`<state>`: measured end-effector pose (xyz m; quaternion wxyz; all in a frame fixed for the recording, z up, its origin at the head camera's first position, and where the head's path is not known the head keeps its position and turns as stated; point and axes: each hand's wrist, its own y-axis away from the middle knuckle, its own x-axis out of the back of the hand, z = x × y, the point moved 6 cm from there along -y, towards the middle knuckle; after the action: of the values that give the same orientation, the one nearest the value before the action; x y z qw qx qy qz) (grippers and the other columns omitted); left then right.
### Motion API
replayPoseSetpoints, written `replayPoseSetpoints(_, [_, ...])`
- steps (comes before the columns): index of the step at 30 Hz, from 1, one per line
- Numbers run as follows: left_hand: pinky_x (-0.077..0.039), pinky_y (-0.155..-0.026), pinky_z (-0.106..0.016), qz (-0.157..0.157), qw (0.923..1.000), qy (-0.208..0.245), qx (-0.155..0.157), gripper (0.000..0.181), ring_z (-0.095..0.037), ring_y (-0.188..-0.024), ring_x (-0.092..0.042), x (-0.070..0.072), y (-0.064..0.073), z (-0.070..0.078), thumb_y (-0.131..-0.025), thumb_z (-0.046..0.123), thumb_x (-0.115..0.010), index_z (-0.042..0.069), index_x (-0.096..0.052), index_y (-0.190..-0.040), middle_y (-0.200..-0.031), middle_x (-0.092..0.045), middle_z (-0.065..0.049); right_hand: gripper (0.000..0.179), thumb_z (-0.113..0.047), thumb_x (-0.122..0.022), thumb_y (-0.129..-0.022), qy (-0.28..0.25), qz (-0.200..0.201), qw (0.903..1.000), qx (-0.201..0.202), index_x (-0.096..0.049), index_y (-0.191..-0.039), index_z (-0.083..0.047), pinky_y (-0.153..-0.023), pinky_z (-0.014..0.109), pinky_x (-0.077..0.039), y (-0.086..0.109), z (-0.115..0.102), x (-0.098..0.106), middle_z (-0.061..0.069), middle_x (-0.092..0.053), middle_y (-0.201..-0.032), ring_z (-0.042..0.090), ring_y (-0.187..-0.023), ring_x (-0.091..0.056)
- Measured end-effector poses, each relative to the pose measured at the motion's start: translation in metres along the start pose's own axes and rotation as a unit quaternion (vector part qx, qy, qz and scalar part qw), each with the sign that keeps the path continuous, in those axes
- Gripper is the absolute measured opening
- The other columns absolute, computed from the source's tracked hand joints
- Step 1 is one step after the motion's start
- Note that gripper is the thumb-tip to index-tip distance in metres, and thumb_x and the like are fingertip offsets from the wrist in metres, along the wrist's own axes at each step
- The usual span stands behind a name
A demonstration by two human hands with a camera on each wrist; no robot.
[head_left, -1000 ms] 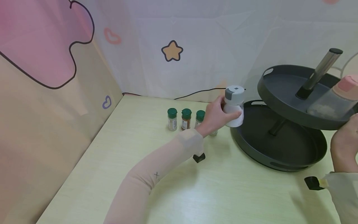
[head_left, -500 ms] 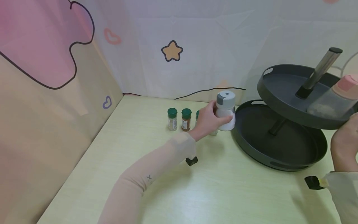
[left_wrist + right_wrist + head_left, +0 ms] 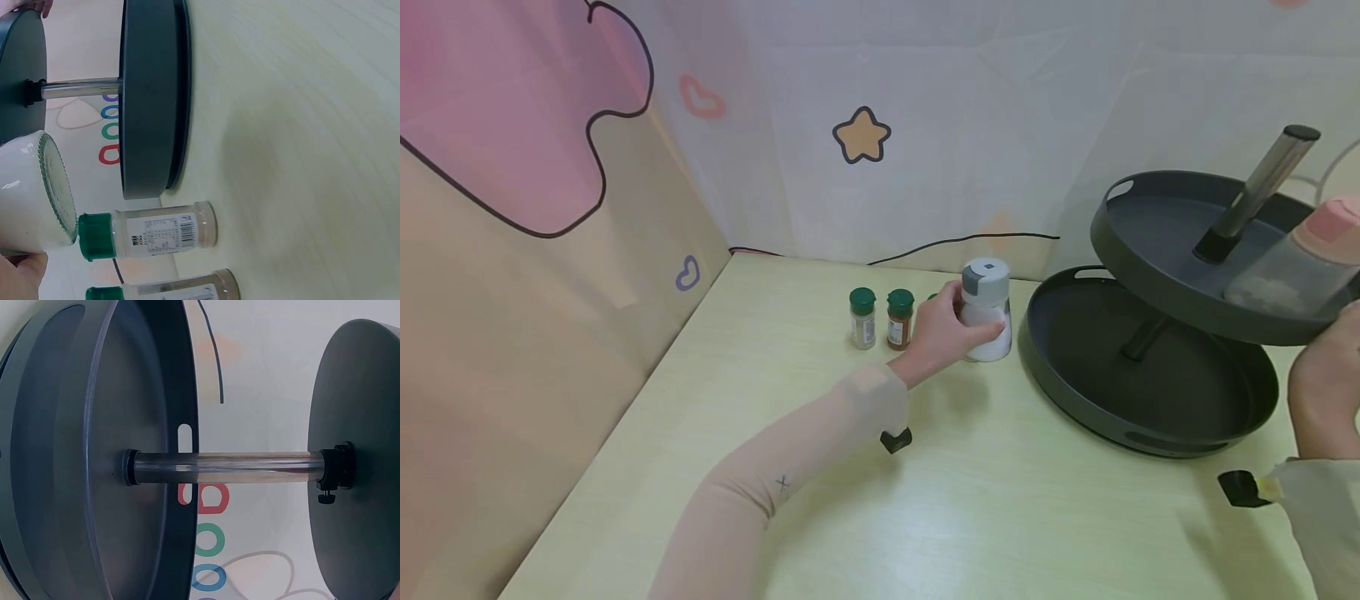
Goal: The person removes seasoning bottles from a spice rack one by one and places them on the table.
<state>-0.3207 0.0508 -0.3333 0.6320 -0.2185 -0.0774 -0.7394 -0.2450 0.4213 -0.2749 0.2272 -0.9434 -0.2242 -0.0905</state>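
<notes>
In the head view my left hand [image 3: 937,330] grips a white jar [image 3: 987,321] with a white and grey cap, fingers behind it and thumb in front. The left wrist view shows the underside of this white jar [image 3: 57,187] raised off the table, near a green-capped spice jar [image 3: 164,232]. At the far right my right hand [image 3: 1324,385] holds the rim of the upper tray [image 3: 1180,292] of a dark two-tier stand; its fingertips are partly hidden. On that tray stands a clear jar with a pink lid [image 3: 1333,229], whitish contents inside.
The round lower tray [image 3: 1150,429] sits right of the white jar. Green-capped spice jars [image 3: 862,321] stand in a row by my left hand, some partly covered by it. A metal post [image 3: 231,467] joins the tiers. A patterned cloth [image 3: 940,150] hangs behind the table.
My left hand has carried the white jar left and downward, away from the stand and in front of the spice jars. My right hand stays at the upper tray's rim.
</notes>
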Motion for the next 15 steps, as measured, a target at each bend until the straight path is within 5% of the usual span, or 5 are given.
replayPoseSetpoints(4, [-0.046, -0.086, -0.028, -0.003, 0.9999, -0.01, 0.007, 0.064, -0.013, -0.102, -0.055, 0.002, 0.003, -0.006, -0.072, 0.034, -0.071, 0.014, -0.041, -0.125, -0.119, -0.055, -0.002, 0.017, -0.026, -0.029, -0.097, -0.021, 0.01, 0.9997, 0.001, -0.033, -0.084, -0.036, -0.082, 0.007, -0.023, -0.001, -0.001, 0.0, -0.029, -0.027, -0.076, -0.018, -0.074, -0.026])
replayPoseSetpoints(10, [-0.046, -0.087, -0.029, -0.001, 0.9998, -0.009, 0.017, 0.065, -0.015, -0.103, -0.054, 0.004, 0.007, -0.016, -0.072, 0.034, -0.071, 0.012, -0.041, -0.125, -0.12, -0.054, -0.003, 0.016, -0.031, -0.027, -0.097, 0.022, 0.002, 0.9998, 0.005, -0.042, -0.101, -0.03, -0.085, 0.009, -0.023, 0.0, -0.001, 0.0, -0.029, -0.023, -0.076, -0.018, -0.076, -0.024])
replayPoseSetpoints(15, [-0.045, -0.087, -0.029, 0.007, 0.9997, -0.016, 0.018, 0.063, -0.014, -0.103, -0.054, 0.006, 0.009, -0.025, -0.071, 0.032, -0.072, 0.013, -0.042, -0.123, -0.118, -0.055, -0.002, 0.022, -0.024, -0.028, -0.097, -0.038, 0.01, 0.9992, 0.002, -0.031, -0.079, -0.036, -0.08, 0.008, -0.024, 0.0, -0.002, -0.001, -0.027, -0.028, -0.073, -0.016, -0.071, -0.027])
